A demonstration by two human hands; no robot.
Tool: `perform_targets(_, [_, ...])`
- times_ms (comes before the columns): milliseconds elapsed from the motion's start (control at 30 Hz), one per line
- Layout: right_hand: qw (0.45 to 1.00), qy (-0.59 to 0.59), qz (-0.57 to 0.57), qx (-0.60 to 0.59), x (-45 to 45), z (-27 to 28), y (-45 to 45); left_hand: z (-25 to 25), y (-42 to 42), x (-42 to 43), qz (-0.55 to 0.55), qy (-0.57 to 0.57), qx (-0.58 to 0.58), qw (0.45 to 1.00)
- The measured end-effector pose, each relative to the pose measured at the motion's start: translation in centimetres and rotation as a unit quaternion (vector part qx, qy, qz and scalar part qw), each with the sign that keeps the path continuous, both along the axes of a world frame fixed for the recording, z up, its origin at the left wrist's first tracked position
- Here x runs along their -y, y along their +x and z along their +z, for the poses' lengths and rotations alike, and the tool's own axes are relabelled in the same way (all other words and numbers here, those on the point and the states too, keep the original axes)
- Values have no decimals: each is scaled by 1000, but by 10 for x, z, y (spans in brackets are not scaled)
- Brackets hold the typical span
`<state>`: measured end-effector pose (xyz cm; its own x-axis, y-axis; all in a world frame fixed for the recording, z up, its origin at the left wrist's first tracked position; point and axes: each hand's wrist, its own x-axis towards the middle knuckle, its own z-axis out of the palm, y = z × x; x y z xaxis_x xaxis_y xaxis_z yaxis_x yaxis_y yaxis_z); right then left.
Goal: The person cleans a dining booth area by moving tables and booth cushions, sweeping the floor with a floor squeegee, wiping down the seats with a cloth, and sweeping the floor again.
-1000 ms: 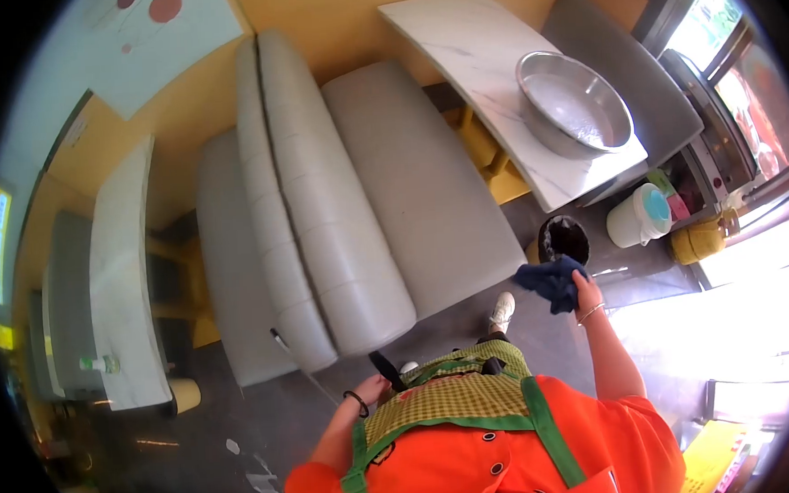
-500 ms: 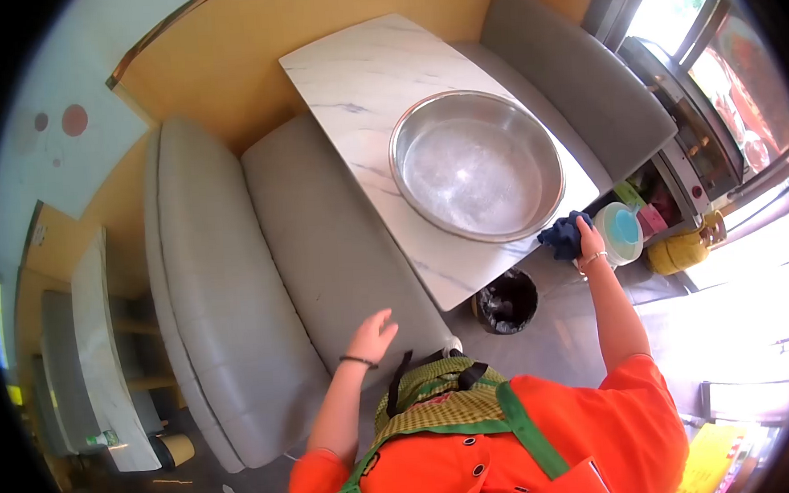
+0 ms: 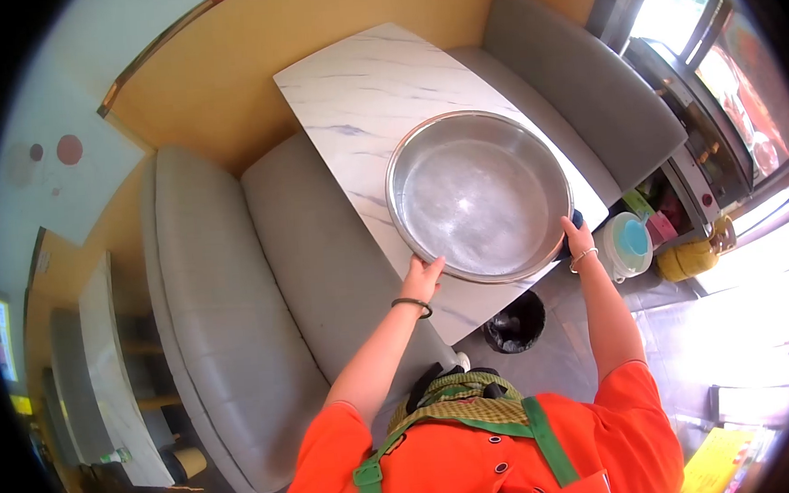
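Note:
A large round stainless steel basin (image 3: 409, 190) rests on the near half of a white marbled table (image 3: 342, 89). My left hand (image 3: 425, 281) grips its near left rim, thumb over the edge and the other fingers mostly hidden beneath. At the near right rim, my right hand (image 3: 578, 239) is closed on the edge. A dark blue cloth (image 3: 578, 220) shows around that hand, bunched against the basin's outer side and partly hidden. The bottom of the basin looks pale and shiny; whether water lies in it I cannot tell.
Grey padded benches (image 3: 297, 252) flank the table. Below its near end stands a black-lined bin (image 3: 516, 320). To the right are a white bucket (image 3: 628, 245) with a light blue item on top, a yellow gas cylinder (image 3: 688, 261) and a metal appliance (image 3: 691, 119).
My left hand has moved up and right from beside the bench onto the basin rim. My right hand, with the cloth, has come from beside the table corner to grip the rim.

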<state>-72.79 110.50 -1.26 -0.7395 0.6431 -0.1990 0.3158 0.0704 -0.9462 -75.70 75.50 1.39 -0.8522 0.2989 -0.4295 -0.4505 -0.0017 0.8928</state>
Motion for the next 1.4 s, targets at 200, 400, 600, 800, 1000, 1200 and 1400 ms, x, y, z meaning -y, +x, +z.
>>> perform_targets(200, [994, 86, -24, 65, 8, 16, -3, 1, -6, -11, 21, -5, 19, 1000])
perform_targets(400, [988, 119, -18, 96, -12, 2, -20, -5, -7, -16, 32, -43, -14, 998])
perform_targets(600, [979, 169, 29, 111, -2, 13, -13, 7, 8, -12, 77, -23, -4, 997])
perform_targets(800, [987, 98, 82, 94, 5, 59, -9, 9, 15, -5, 118, -76, -3, 990])
perform_targets(1000, [981, 90, 149, 82, -8, 40, -22, 12, 17, -4, 145, -86, 21, 986])
perform_targets(1200, [991, 54, 110, 62, 1, 37, -19, 10, 21, 1, 153, -78, 20, 985])
perform_targets(1400, [991, 53, 107, 67, 5, 43, -10, 18, 29, -1, 145, -73, 34, 986])
